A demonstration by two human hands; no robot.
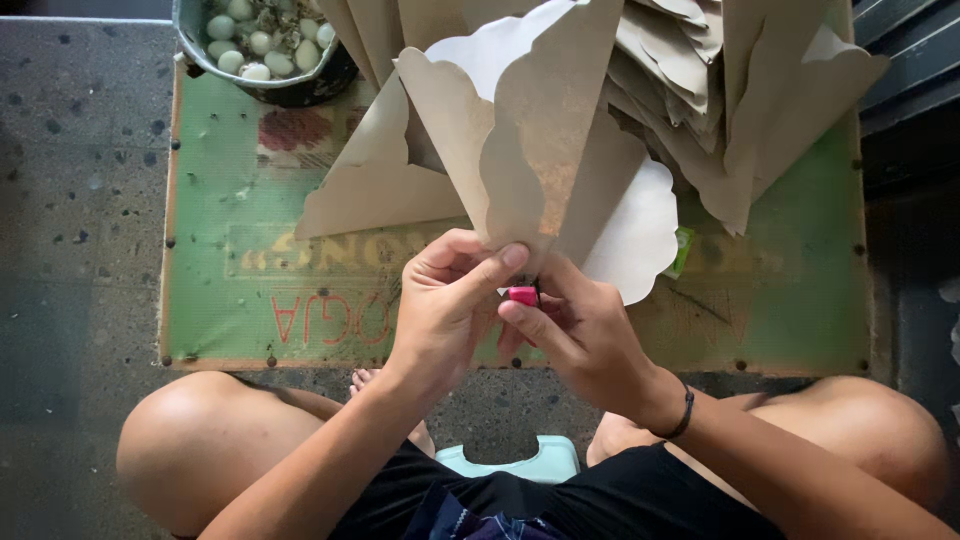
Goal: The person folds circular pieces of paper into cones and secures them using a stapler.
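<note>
While the person sits on a pale green stool [520,462] over a speckled stone floor [70,200], a low green painted table [300,300] stands just ahead. The left hand [440,305] pinches the bottom tip of a scalloped brown paper cone [545,120], fingers closed on it. The right hand [575,330] grips a small pink stapler [523,295] touching that tip. Farther back lie stacked paper cones [720,90] and a metal bowl of pale eggs [262,40].

Low table [240,300] before seated person's knees. Bowl [200,45] of eggs [255,40] on far left corner. Paper pile [700,90] on far right. Hands over near edge: left hand [445,305] beside right hand [580,330], cone [540,130] above them, stapler [523,295] between.
</note>
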